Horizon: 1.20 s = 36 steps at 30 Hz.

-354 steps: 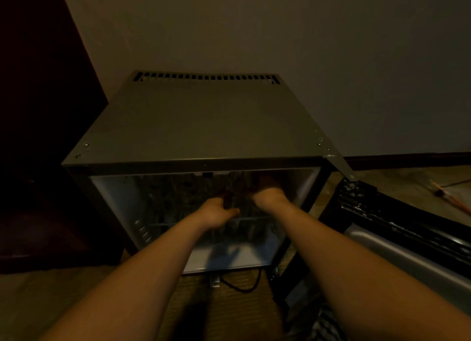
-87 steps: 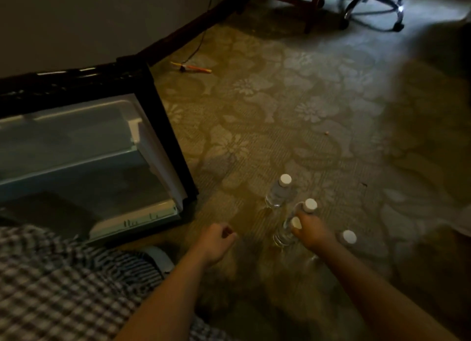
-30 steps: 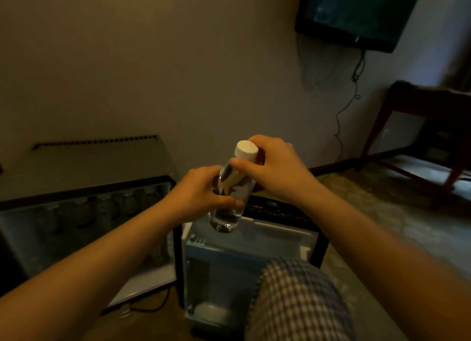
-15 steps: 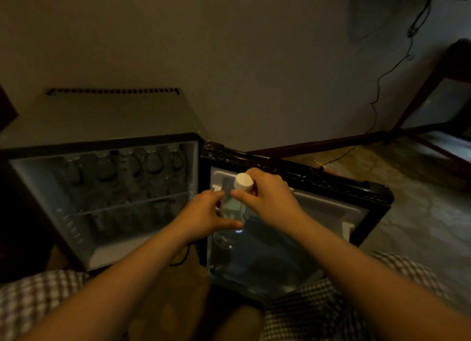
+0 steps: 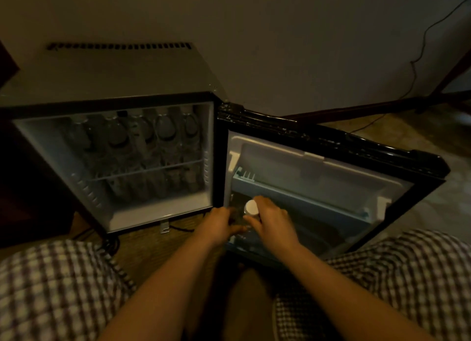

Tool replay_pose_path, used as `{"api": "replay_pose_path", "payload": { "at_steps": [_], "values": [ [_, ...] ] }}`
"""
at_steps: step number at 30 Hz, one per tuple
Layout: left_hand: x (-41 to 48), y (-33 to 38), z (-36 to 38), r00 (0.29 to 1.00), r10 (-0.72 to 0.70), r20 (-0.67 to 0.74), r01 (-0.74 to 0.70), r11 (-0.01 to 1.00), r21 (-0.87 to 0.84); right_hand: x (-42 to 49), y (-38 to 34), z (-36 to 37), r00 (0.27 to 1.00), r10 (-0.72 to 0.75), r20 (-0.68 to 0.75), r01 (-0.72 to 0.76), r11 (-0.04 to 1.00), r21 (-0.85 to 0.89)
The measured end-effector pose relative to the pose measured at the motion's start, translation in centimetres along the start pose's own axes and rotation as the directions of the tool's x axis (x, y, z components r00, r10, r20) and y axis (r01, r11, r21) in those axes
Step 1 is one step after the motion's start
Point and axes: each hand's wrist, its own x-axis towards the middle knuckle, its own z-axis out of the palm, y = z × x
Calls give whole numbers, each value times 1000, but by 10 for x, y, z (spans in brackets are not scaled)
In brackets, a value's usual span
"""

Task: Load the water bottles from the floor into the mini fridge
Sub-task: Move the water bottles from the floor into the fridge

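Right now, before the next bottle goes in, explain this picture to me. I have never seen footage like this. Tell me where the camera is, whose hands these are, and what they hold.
There is no machine here. The one picture comes from a camera worn on a person's head, looking down, so both arms are that person's own. Their knees in checked trousers fill the bottom corners. Ahead stands an open mini fridge, with stored bottles lined up on its shelves. Its door swings out to the right. The right hand grips a white-capped water bottle near the neck and the left hand holds its body, low in the door's lower compartment. It is too dark to tell whether the bottle already rests there.
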Motion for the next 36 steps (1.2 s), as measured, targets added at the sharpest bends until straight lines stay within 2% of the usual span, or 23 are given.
{"api": "replay_pose_path", "payload": {
  "at_steps": [5, 11, 15, 18, 22, 29, 33, 36],
  "values": [
    [0, -10, 25, 999, -36, -12, 34, 986, -163, 7, 12, 15, 991, 52, 120, -53, 999, 11],
    [10, -22, 35, 987, -161, -6, 156, 960, -231, 17, 12, 33, 988, 129, 82, -142, 973, 179],
    [16, -21, 38, 987, -158, -10, 148, 942, -301, 26, 13, 31, 965, 242, 101, -261, 920, 292],
    [20, -22, 40, 989, -150, 2, 142, 926, -350, 29, 17, 33, 961, 252, 116, -277, 901, 335],
    [25, -27, 44, 988, -152, 33, 153, 913, -379, 31, 22, 37, 967, 236, 91, -253, 903, 347],
    [25, -36, 54, 969, -192, 154, 237, 894, -381, 31, 24, 50, 957, 212, 198, -268, 908, 323],
    [28, -41, 56, 960, -218, 173, 268, 892, -363, 37, 23, 54, 948, 226, 225, -290, 906, 310],
    [27, -38, 52, 960, -226, 164, 271, 898, -346, 39, 24, 55, 941, 220, 257, -282, 930, 236]
  ]
}}
